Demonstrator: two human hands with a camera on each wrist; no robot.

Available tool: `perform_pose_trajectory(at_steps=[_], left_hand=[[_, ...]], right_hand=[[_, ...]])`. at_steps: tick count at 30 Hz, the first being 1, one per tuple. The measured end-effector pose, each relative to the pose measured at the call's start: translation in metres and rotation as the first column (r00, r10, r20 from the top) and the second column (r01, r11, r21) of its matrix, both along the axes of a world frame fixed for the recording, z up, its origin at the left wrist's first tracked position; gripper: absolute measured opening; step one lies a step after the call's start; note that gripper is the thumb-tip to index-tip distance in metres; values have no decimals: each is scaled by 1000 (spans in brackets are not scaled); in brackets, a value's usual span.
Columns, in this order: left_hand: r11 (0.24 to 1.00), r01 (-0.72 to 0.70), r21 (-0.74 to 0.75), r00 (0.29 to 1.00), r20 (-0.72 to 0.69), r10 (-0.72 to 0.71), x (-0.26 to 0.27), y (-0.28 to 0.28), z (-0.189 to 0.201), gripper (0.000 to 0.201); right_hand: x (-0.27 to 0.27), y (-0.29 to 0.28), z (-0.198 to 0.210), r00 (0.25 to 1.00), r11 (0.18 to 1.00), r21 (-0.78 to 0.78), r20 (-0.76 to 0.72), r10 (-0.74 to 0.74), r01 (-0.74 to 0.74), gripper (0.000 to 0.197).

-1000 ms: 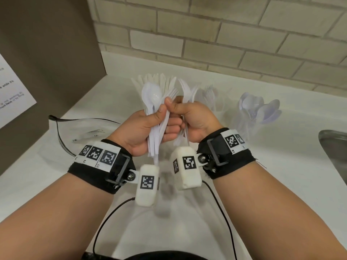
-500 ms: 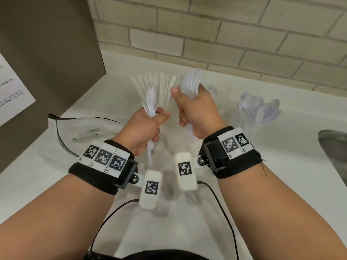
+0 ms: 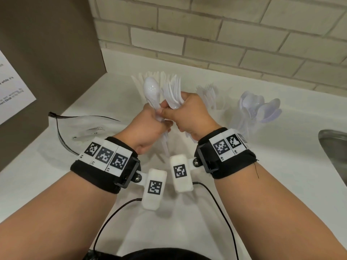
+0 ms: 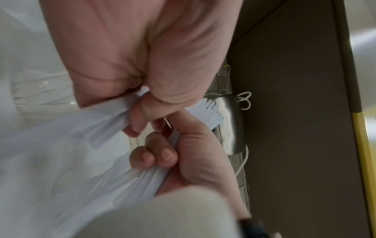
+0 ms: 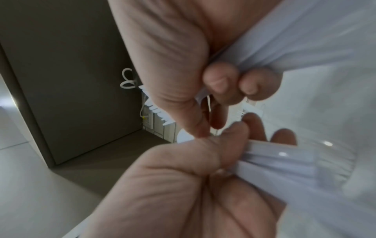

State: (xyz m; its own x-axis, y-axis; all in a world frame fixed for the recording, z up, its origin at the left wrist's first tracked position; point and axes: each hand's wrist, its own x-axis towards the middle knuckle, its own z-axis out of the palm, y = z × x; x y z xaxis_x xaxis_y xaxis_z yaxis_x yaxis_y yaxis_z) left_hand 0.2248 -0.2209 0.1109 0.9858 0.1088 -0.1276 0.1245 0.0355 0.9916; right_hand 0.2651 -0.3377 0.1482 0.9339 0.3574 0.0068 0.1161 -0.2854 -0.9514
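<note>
Over a white counter (image 3: 187,222), my left hand (image 3: 150,124) grips white plastic spoons (image 3: 151,90) by their handles, bowls up. My right hand (image 3: 189,115) grips a bundle of white plastic forks (image 3: 173,91), tines up. The two hands touch at thumbs and knuckles. In the left wrist view the left hand (image 4: 142,64) is at the top and the right hand (image 4: 193,153) below, both curled round white handles (image 4: 101,122). The right wrist view has the right hand (image 5: 173,56) above the left hand (image 5: 183,177), each closed round handles.
Behind the hands stand clear cups of cutlery: knives (image 3: 148,76), forks (image 3: 208,92), spoons (image 3: 259,107). A clear plastic bag (image 3: 84,128) lies at the left by a brown panel (image 3: 47,53). A steel sink (image 3: 334,147) is at the right; brick wall behind.
One second ago the hands held the cutlery together. Half a second ago they had pulled apart, each with its own bundle. Now they have come back together and touch.
</note>
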Motion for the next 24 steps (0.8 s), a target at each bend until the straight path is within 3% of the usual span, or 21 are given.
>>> perform_pose_trajectory(at_steps=[5,9,16,24], left_hand=[[975,43,-220,998,48,-34,-4,1,4,41],[868,35,-495,999,-7,-44,-2,5,4,41],[909,-55,-413,998,-58,34,1,0,2,29],[891,-100,-443,994,-90,67,3,-6,5,21]], right_hand=[[5,-2,-3,995,998,-53,94,-24,29,6],[7,-6,-3,992,995,-100,129,-2,15,7],[7,-10,-2,995,999,-52,100,-1,7,11],[27,-30,22,970,958,193,79,-229,211,15]])
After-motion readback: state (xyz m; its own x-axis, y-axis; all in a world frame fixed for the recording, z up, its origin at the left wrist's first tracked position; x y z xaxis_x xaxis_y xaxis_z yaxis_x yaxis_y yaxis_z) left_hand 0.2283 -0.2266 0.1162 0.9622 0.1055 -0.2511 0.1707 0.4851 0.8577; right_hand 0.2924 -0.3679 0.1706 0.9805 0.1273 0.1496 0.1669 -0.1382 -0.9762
